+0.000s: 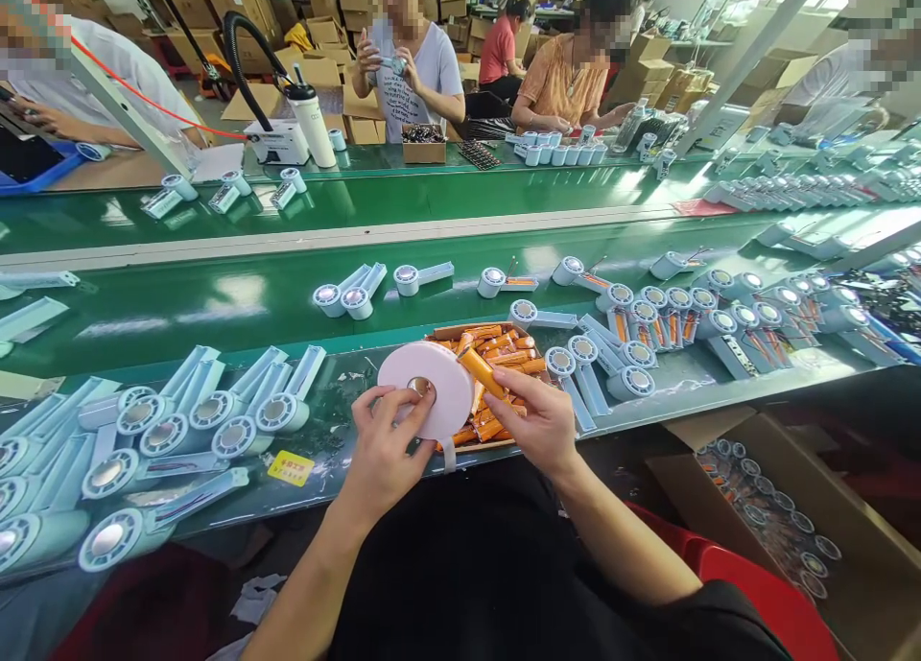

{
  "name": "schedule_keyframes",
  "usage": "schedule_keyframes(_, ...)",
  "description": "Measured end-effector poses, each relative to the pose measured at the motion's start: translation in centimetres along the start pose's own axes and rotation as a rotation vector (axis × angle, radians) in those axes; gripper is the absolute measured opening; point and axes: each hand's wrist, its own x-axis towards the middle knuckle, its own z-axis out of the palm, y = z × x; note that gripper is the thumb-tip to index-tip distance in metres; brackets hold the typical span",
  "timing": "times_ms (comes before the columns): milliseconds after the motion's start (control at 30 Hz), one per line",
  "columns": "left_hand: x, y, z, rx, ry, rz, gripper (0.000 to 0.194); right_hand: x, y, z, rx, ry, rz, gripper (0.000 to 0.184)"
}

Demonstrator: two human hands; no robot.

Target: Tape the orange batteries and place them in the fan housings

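My left hand (389,442) grips a pale pinkish-white tape roll (404,365), its fingers bent at the hole in the middle. A loose strip of tape (450,455) hangs from the roll's lower edge. Between the thumb and fingers of my right hand (538,419) is an orange cylindrical battery (481,371), tilted beside the roll's right edge. Underneath and behind it, a shallow cardboard box holds many orange batteries (514,358), partly covered by the roll and my right hand.
Light-blue fan housings with handles (234,437) crowd the bench on the left; more housings (637,383) stand right, some with orange batteries and wires. Beyond runs a green conveyor belt (280,292). A carton (849,507) of round parts sits lower right. Several people work opposite.
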Motion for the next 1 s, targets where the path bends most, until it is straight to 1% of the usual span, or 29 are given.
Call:
schedule_keyframes(67, 0.2, 0.3, 0.0, -0.003, 0.01, 0.012, 0.051, -1.0, 0.1, 0.4, 0.042, 0.065, 0.033, 0.022)
schedule_keyframes(100, 0.3, 0.4, 0.0, -0.001, 0.015, 0.012, 0.05, -1.4, 0.1, 0.6, 0.079, 0.074, 0.05, 0.021)
schedule_keyframes(167, 0.6, 0.6, 0.0, 0.014, 0.034, 0.018, 0.047, -1.8, 0.1, 0.8, 0.203, 0.039, 0.111, 0.02)
schedule_keyframes(200, 0.8, 0.5, 0.0, 0.026, 0.049, 0.03, 0.046, -1.7, 0.0, 0.8, 0.285, 0.007, 0.169, 0.024)
schedule_keyframes(267, 1.2, 0.3, -0.3, 0.054, 0.073, 0.07, 0.046, -0.7, -0.1, 0.4, 0.451, -0.078, 0.344, 0.039)
schedule_keyframes(333, 1.9, 0.0, -0.7, 0.092, 0.077, 0.128, 0.047, 1.3, -0.2, -0.5, 0.548, -0.229, 0.518, 0.049)
schedule_keyframes(367, 2.2, -0.2, -1.0, 0.117, 0.076, 0.164, 0.047, 2.6, -0.2, -1.2, 0.553, -0.331, 0.573, 0.046)
schedule_keyframes(433, 2.9, -0.4, -1.3, 0.171, 0.074, 0.242, 0.045, 4.9, -0.2, -2.3, 0.493, -0.514, 0.616, 0.031)
schedule_keyframes(467, 3.2, -0.3, -1.3, 0.194, 0.076, 0.269, 0.044, 5.7, -0.3, -2.5, 0.459, -0.552, 0.619, 0.027)
schedule_keyframes(500, 3.4, -0.2, -1.1, 0.212, 0.087, 0.277, 0.043, 6.2, -0.4, -2.4, 0.447, -0.539, 0.619, 0.026)
schedule_keyframes(533, 3.6, 0.0, -0.8, 0.225, 0.111, 0.27, 0.042, 6.2, -0.4, -1.9, 0.465, -0.47, 0.617, 0.027)
schedule_keyframes(567, 3.7, 0.4, -0.4, 0.235, 0.148, 0.246, 0.043, 5.8, -0.5, -1.1, 0.516, -0.353, 0.615, 0.03)
schedule_keyframes(667, 3.5, 1.9, 1.6, 0.265, 0.302, 0.122, 0.054, 3.0, -0.5, 2.6, 0.746, 0.12, 0.6, 0.043)
schedule_keyframes(700, 3.3, 2.5, 2.2, 0.269, 0.342, 0.08, 0.055, 2.1, -0.3, 3.6, 0.8, 0.233, 0.604, 0.044)
schedule_keyframes(733, 3.0, 3.0, 2.9, 0.263, 0.367, 0.045, 0.053, 1.5, 0.0, 4.2, 0.834, 0.29, 0.621, 0.043)
schedule_keyframes(767, 2.6, 3.4, 3.4, 0.246, 0.373, 0.021, 0.05, 1.4, 0.4, 4.2, 0.849, 0.302, 0.64, 0.042)
schedule_keyframes(800, 2.2, 3.8, 3.7, 0.216, 0.36, 0.013, 0.048, 1.8, 0.9, 3.6, 0.85, 0.303, 0.644, 0.04)
schedule_keyframes(833, 1.7, 4.0, 4.0, 0.179, 0.33, 0.018, 0.046, 2.8, 1.5, 2.5, 0.843, 0.321, 0.622, 0.036)
schedule_keyframes(867, 1.3, 4.0, 4.1, 0.14, 0.286, 0.029, 0.046, 4.1, 2.0, 0.9, 0.83, 0.367, 0.573, 0.031)
schedule_keyframes(933, 1.0, 3.6, 4.2, 0.076, 0.162, 0.039, 0.049, 7.3, 3.0, -2.7, 0.805, 0.569, 0.397, 0.017)
schedule_keyframes(967, 1.2, 3.2, 4.2, 0.045, 0.089, 0.051, 0.053, 8.5, 3.3, -4.3, 0.788, 0.638, 0.33, 0.012)
schedule_keyframes(1000, 1.6, 2.7, 4.1, 0.012, 0.019, 0.068, 0.056, 9.4, 3.4, -5.4, 0.77, 0.65, 0.299, 0.011)
